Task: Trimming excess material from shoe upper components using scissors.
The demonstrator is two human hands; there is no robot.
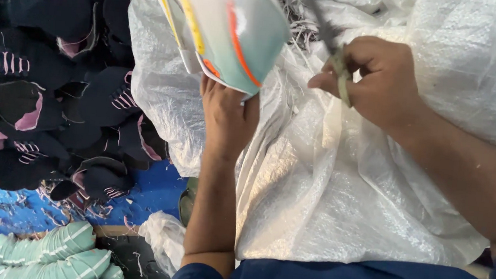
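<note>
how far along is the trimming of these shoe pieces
Looks done: a stack of mint-green pieces lies at lower left. In hand: the left hand holds a mint piece, the right hand grips scissors. Possibly left: the dark navy-and-pink pile, though I cannot tell.

The left hand holds up a pale green shoe part with orange and yellow lines. The right hand grips thin scissors just beside it. A big white sack lies under both arms. Dark shoe pieces are piled on the left.
</note>
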